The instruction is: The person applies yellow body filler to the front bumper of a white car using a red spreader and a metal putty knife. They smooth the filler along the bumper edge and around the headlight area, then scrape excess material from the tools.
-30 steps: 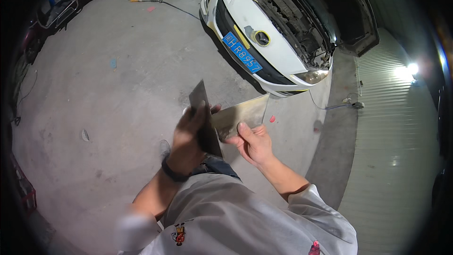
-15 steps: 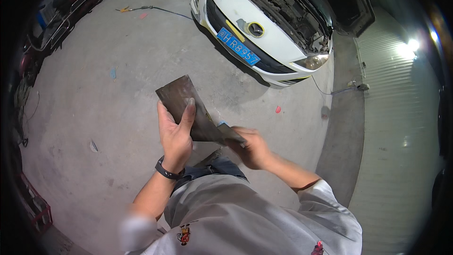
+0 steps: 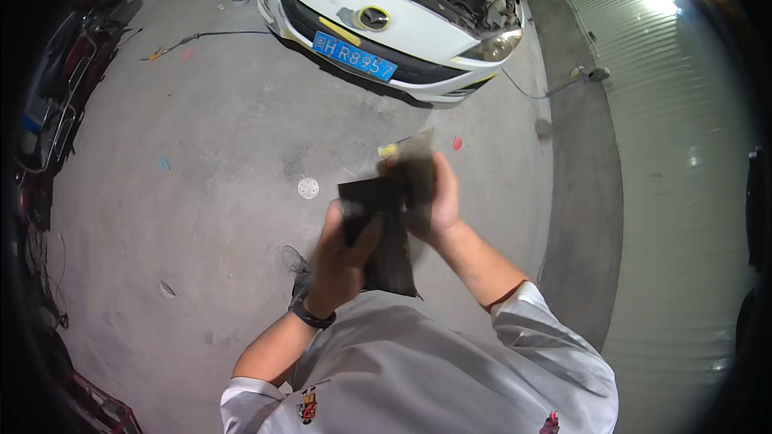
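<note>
My left hand (image 3: pixel 334 261) is closed on a dark, flat rectangular plate (image 3: pixel 390 253), its thumb lying across the face. The plate is tilted in front of my shirt. In my closed right hand (image 3: pixel 445 201) is a greyish flat scraper (image 3: pixel 418 169), blurred by motion, its upper corner pointing away from me. A yellow patch (image 3: pixel 388 149) shows at the scraper's far left edge; I cannot tell what it is. The scraper overlaps the plate's upper right side, and whether they touch is unclear. The right fingers are partly hidden behind it.
A white car (image 3: pixel 402 0) with its bonnet raised stands ahead. On the concrete floor (image 3: pixel 201 225) lie a white disc with holes (image 3: pixel 308 187), a hose (image 3: pixel 233 33) and small scraps. Motorcycles (image 3: pixel 68 96) line the left; a corrugated wall (image 3: pixel 667 193) stands right.
The right hand and scraper have swung up and away from me, beside the plate's upper part. The left hand has moved right, turning the plate more upright. The view has shifted, uncovering the white disc.
</note>
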A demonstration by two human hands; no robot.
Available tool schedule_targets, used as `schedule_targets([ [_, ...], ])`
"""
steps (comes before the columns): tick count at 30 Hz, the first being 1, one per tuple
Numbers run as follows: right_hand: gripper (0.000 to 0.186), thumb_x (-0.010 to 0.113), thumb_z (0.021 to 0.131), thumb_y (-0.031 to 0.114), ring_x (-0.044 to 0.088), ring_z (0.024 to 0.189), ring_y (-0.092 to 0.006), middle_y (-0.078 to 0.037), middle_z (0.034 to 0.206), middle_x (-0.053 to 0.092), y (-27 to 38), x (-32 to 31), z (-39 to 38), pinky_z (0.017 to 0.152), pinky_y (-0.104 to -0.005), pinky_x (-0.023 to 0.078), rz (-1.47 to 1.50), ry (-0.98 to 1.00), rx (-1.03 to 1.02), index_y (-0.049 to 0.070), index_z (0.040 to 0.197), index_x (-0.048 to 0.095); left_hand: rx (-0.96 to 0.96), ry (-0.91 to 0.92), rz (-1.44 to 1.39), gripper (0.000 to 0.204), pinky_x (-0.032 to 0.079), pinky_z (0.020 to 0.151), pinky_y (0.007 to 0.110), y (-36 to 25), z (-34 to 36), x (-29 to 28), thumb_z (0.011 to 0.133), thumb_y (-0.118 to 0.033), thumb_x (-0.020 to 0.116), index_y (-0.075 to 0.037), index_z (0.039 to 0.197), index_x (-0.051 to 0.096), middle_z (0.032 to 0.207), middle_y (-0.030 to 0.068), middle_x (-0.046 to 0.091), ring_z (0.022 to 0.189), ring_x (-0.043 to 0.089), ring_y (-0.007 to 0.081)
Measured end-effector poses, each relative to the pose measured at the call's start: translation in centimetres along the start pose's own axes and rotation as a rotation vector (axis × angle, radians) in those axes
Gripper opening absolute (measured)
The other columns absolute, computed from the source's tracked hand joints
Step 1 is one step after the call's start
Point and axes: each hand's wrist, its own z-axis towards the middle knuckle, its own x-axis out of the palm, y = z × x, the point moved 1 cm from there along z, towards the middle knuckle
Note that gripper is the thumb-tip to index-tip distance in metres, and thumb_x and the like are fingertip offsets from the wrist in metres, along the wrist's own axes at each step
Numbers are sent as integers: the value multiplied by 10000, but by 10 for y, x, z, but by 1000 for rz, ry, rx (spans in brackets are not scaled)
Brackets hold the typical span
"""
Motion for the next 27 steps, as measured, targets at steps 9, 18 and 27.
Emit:
schedule_targets([
  [9,531,367,1118,466,449,1291,-145,-92,1373,492,-14,-22,-71,1114,-322,345,-363,-176,3,58,1454,421,213,-178,-79,266,486,915,279,27,28,71,1046,-137,606,-17,1265,514,1140,58,631,993,591,109],
  [18,610,518,1036,440,480,1209,-155,-125,1349,504,101,-125,-113,967,-327,421,-776,-72,-355,-8,1438,420,103,-57,181,349,439,1010,298,97,80,173,1036,-86,604,-2,1355,490,1264,74,599,1118,551,131],
  [27,276,525,861,230,534,643,-338,-223,697,467,204,-253,-178,626,-444,413,-1246,191,-301,-42,822,504,-201,430,457,353,479,910,276,128,159,244,997,-133,686,-4,1304,567,1133,27,675,1009,606,107],
])
